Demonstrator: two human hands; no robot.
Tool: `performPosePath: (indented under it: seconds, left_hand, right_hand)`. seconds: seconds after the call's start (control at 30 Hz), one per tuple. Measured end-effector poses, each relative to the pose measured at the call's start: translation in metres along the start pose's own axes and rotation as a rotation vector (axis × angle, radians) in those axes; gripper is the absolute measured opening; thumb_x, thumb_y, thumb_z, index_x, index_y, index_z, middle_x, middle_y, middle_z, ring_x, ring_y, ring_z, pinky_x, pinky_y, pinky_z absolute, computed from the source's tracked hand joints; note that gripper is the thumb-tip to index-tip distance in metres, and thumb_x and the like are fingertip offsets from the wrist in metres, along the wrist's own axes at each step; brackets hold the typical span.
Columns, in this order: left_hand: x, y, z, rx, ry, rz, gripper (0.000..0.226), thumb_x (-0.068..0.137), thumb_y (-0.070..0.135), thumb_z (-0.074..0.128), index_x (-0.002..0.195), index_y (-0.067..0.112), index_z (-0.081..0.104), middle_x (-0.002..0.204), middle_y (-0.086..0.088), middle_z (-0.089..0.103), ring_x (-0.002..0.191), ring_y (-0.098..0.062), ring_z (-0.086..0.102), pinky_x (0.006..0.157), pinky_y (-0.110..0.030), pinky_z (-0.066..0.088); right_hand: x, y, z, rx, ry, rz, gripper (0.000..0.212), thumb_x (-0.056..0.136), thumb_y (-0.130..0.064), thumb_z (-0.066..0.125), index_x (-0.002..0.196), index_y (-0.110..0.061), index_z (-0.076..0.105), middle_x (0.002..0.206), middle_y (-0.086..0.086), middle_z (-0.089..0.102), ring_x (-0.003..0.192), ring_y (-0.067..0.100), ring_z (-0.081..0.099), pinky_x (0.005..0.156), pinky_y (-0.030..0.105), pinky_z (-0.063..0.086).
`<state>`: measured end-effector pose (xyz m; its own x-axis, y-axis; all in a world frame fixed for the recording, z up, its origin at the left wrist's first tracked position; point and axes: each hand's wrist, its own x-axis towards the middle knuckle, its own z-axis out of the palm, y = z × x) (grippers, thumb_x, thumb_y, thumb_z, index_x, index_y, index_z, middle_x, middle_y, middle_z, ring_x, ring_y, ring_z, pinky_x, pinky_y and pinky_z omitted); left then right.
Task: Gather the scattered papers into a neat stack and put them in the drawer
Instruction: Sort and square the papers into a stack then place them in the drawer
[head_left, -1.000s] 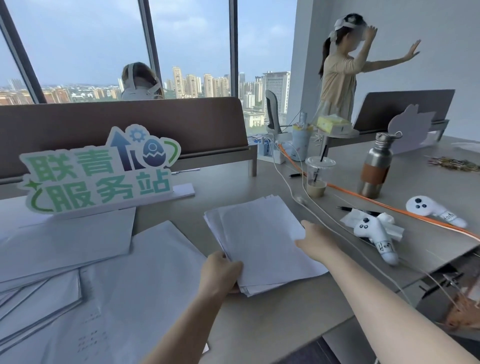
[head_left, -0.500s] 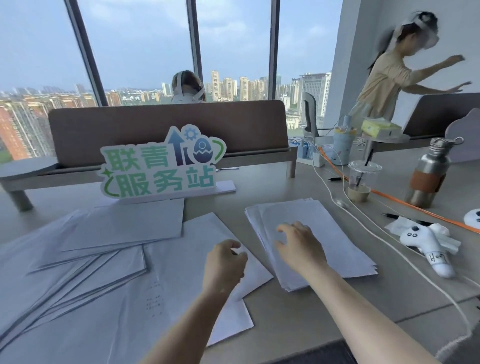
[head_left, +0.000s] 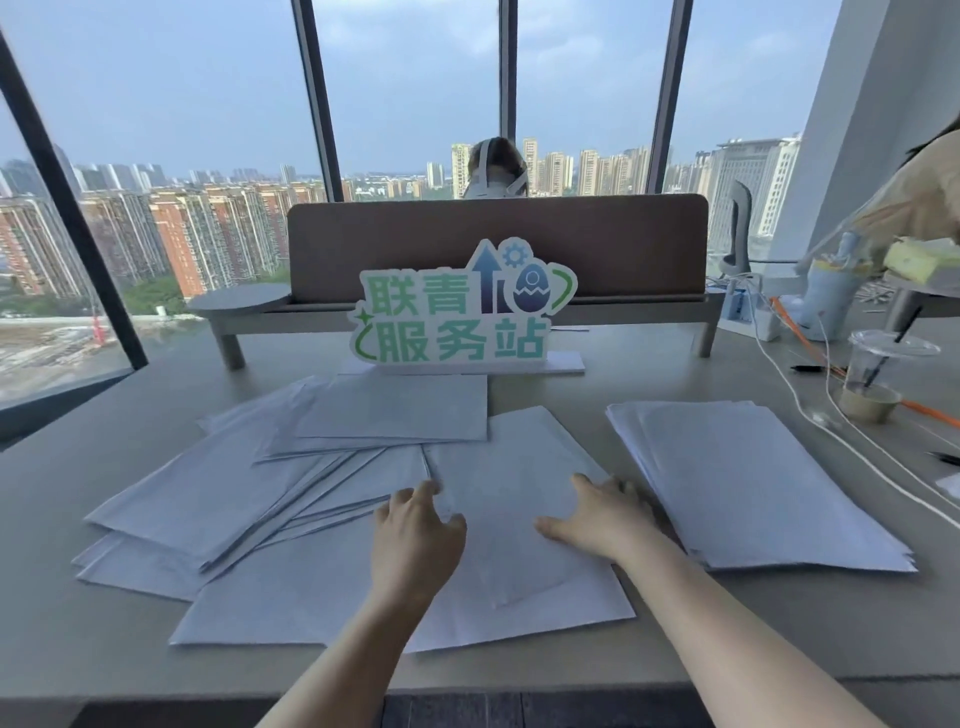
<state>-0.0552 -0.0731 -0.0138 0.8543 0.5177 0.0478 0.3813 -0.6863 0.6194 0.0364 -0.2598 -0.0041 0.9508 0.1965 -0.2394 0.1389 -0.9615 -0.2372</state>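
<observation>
A gathered stack of white papers (head_left: 748, 483) lies on the grey desk (head_left: 779, 639) at the right. Scattered white sheets (head_left: 249, 488) fan out over the left and middle of the desk. One loose sheet (head_left: 509, 525) lies on top in the middle. My left hand (head_left: 415, 540) rests on this sheet's left edge with fingers loosely bent. My right hand (head_left: 602, 519) lies flat on its right side, fingers spread, just left of the stack. No drawer is in view.
A green-lettered standing sign (head_left: 462, 312) stands behind the sheets, in front of a brown divider (head_left: 498, 244). A plastic cup with a straw (head_left: 878, 374), white and orange cables (head_left: 810, 410) and pens sit at the right. A person sits behind the divider.
The view has swung left. Both hands left the gathered stack and moved left onto the loose sheet in the middle.
</observation>
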Motion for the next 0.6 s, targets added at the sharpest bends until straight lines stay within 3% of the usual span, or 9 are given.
performPosePath:
  seconds: [0.13,0.23,0.37,0.47,0.53,0.57,0.6]
  left_hand:
    - [0.000,-0.008,-0.006,-0.048,-0.035,-0.020,0.052,0.087,0.022,0.048,0.139,0.023,0.046,0.138,-0.010,0.051,0.130,-0.029,0.041,0.106,-0.036,0.033]
    - [0.003,-0.008,-0.009,-0.104,-0.056,-0.043,0.053,0.084,0.013,0.047,0.137,0.019,0.048,0.131,-0.014,0.055,0.122,-0.031,0.049,0.101,-0.036,0.040]
    - [0.007,-0.011,-0.014,-0.270,-0.052,-0.109,0.053,0.080,0.009,0.054,0.133,0.016,0.051,0.129,-0.014,0.056,0.116,-0.030,0.053,0.088,-0.032,0.043]
    - [0.011,-0.012,-0.018,-0.403,-0.077,-0.180,0.056,0.077,0.008,0.065,0.131,0.009,0.052,0.127,-0.014,0.058,0.113,-0.031,0.056,0.088,-0.031,0.044]
    - [0.013,-0.013,-0.021,-0.483,-0.094,-0.215,0.037,0.074,0.007,0.069,0.110,0.008,0.059,0.103,-0.014,0.062,0.087,-0.029,0.060,0.072,-0.030,0.045]
    - [0.011,-0.011,-0.023,-0.532,-0.116,-0.244,0.020,0.074,0.006,0.070,0.091,0.008,0.058,0.082,-0.012,0.057,0.066,-0.026,0.054,0.059,-0.026,0.040]
    - [0.008,-0.009,-0.024,-0.576,-0.153,-0.269,0.019,0.074,0.005,0.071,0.077,0.008,0.053,0.066,-0.009,0.050,0.053,-0.022,0.044,0.050,-0.023,0.035]
  right_hand:
    - [-0.010,-0.008,0.004,-0.022,-0.029,0.011,0.088,0.073,-0.076,0.052,0.142,-0.026,0.031,0.156,0.022,0.018,0.144,0.039,0.016,0.112,0.049,0.026]
    - [-0.019,-0.012,0.007,-0.007,-0.040,0.013,0.092,0.072,-0.075,0.054,0.147,-0.028,0.026,0.157,0.022,0.015,0.145,0.038,0.013,0.111,0.048,0.025]
    - [-0.032,-0.018,0.011,-0.013,-0.034,0.007,0.097,0.071,-0.074,0.055,0.150,-0.030,0.019,0.155,0.017,0.022,0.143,0.034,0.019,0.107,0.045,0.028]
    - [-0.041,-0.020,0.013,-0.009,-0.027,-0.007,0.099,0.070,-0.070,0.057,0.151,-0.032,0.015,0.154,0.013,0.028,0.142,0.032,0.025,0.105,0.045,0.032]
    - [-0.047,-0.019,0.014,0.000,-0.024,-0.018,0.098,0.070,-0.066,0.058,0.150,-0.032,0.015,0.152,0.010,0.033,0.140,0.030,0.029,0.102,0.044,0.035]
    - [-0.050,-0.018,0.013,0.002,-0.020,-0.023,0.096,0.070,-0.064,0.059,0.150,-0.032,0.016,0.150,0.008,0.036,0.138,0.030,0.032,0.099,0.043,0.036]
    - [-0.053,-0.018,0.013,0.007,-0.016,-0.029,0.095,0.069,-0.061,0.060,0.148,-0.032,0.017,0.147,0.007,0.039,0.135,0.030,0.034,0.097,0.042,0.038]
